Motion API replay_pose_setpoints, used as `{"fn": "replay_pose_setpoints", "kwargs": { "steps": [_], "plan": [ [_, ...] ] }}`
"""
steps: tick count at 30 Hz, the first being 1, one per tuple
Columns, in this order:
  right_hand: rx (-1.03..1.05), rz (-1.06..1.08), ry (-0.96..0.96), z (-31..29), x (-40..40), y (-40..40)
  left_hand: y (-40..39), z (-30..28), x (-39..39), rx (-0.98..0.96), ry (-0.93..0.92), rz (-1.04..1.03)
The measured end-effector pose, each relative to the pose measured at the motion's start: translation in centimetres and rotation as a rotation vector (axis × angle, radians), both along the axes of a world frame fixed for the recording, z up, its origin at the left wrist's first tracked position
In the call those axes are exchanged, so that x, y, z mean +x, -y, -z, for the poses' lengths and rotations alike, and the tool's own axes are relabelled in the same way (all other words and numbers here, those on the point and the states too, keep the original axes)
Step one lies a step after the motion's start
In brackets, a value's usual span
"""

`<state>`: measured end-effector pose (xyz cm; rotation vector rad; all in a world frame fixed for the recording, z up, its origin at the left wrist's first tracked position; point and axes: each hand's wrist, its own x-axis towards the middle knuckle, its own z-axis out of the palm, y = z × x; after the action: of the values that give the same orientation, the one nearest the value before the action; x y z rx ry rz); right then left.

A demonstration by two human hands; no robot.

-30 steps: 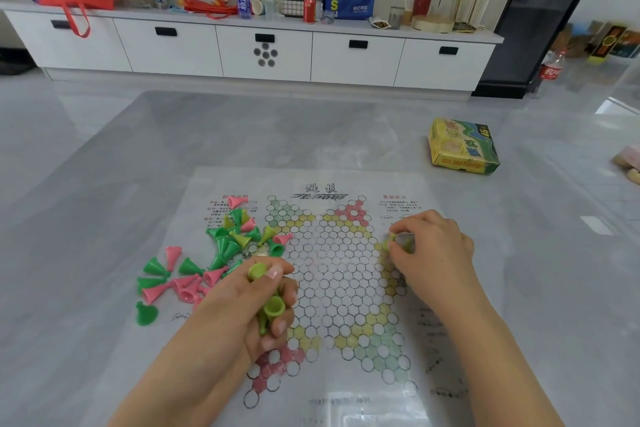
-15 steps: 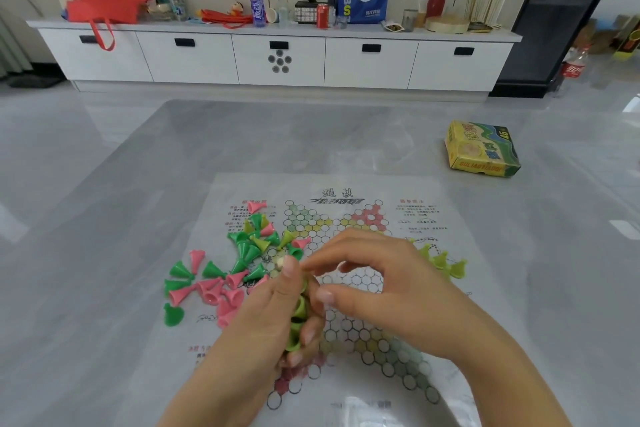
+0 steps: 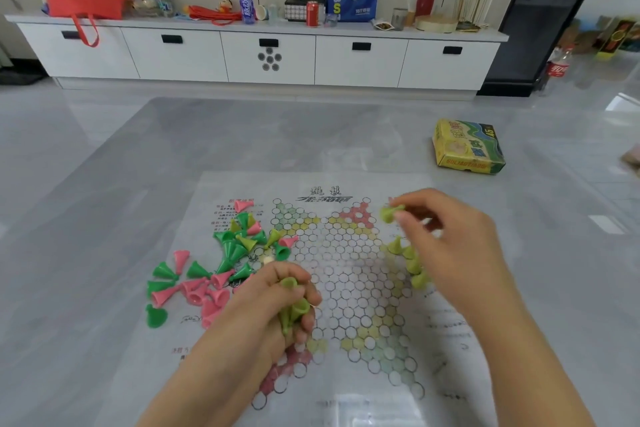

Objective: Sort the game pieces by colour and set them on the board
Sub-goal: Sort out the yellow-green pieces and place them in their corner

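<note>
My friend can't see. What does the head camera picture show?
The right hand pinches a lime piece over the board; the left hand grips several more. Green and pink pieces lie piled at the board's left.

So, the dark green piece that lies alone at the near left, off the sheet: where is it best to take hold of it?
The dark green piece lies on its side, wide base toward the camera. Probably pinch it across the narrow upper body from above, thumb and finger on either flank; the table around it is bare.
</note>
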<state>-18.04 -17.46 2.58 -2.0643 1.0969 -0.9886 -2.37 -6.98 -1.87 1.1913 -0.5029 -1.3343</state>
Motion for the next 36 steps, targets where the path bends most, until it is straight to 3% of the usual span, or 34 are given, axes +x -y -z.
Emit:
{"fn": "replay_pose_setpoints", "kwargs": {
  "steps": [3,10,36],
  "plan": [
    [-0.081,0.213,-0.144,1.1,-1.5,1.2,0.5,0.8,0.6,0.048,-0.049,-0.029],
    [-0.081,0.088,-0.401,2.8,-1.3,1.5,0.9,1.5,0.9,0.065,-0.082,-0.097],
    [-0.098,0.200,-0.504,4.3,-1.1,1.8,0.8,0.8,0.8,0.074,-0.075,-0.069]
  ]
}}
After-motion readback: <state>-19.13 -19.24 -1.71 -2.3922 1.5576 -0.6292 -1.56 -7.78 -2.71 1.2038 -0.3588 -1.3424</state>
